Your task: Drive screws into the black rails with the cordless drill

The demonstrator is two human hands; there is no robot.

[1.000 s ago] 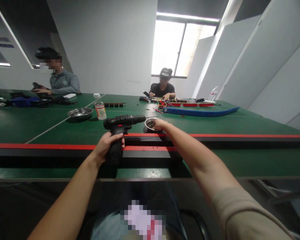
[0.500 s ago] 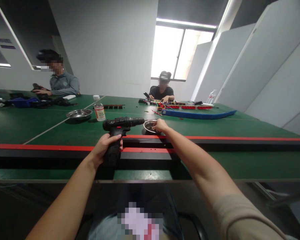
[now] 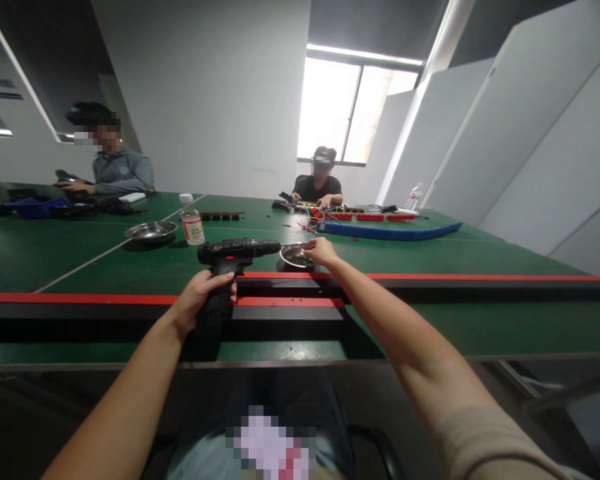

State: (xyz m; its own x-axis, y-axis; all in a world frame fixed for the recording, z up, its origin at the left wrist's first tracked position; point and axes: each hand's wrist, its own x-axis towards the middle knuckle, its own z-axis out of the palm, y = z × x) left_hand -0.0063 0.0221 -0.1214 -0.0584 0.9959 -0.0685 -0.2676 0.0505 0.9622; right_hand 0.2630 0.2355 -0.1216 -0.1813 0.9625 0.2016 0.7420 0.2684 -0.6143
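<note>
My left hand (image 3: 203,293) is wrapped round the handle of a black power drill (image 3: 237,250), whose bit points right. The bit's tip reaches over a small metal bowl (image 3: 284,257) with small dark pieces inside. Over the bowl's right rim is my right hand (image 3: 321,253), its fingers pinched together near the bit; what they hold, if anything, is too small to make out. Below the drill lie long black bars with red top faces (image 3: 300,303).
On the green table (image 3: 250,230) are a second metal bowl (image 3: 153,240), a labelled bottle (image 3: 193,229), a blue strip (image 3: 390,233) and red parts with wires (image 3: 357,217). Two people sit at the far side, one at the left with dark items, one behind the wires.
My right hand has lifted slightly out of the small bowl towards the drill bit, showing more of the pieces inside. The drill stays in my left hand; the view has shifted a little.
</note>
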